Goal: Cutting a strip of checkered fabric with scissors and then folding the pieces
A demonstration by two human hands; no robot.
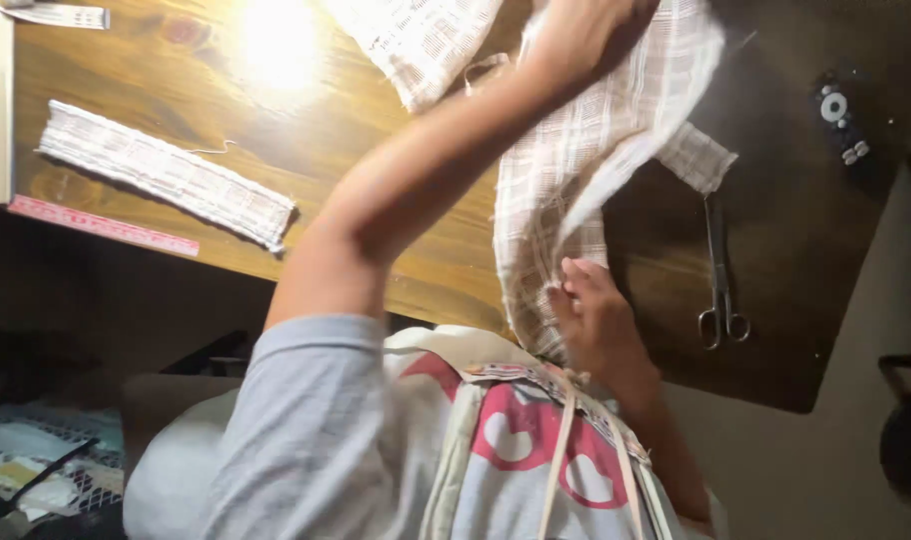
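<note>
The left hand (586, 30) is raised high over the table (396, 200), its grip closed on the upper part of a checked cloth (576, 170) that hangs down across the wood. The right hand (596, 320) pinches the cloth's lower edge near the table's rim. Scissors (721, 280) lie just beside the cloth; a folded checked strip (166, 172) rests well apart.

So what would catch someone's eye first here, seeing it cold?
The checked cloth, stretched between the raised left hand at top centre and the right hand lower down. Then the scissors lying on the wooden table to the right, and a folded fabric strip at left.
</note>
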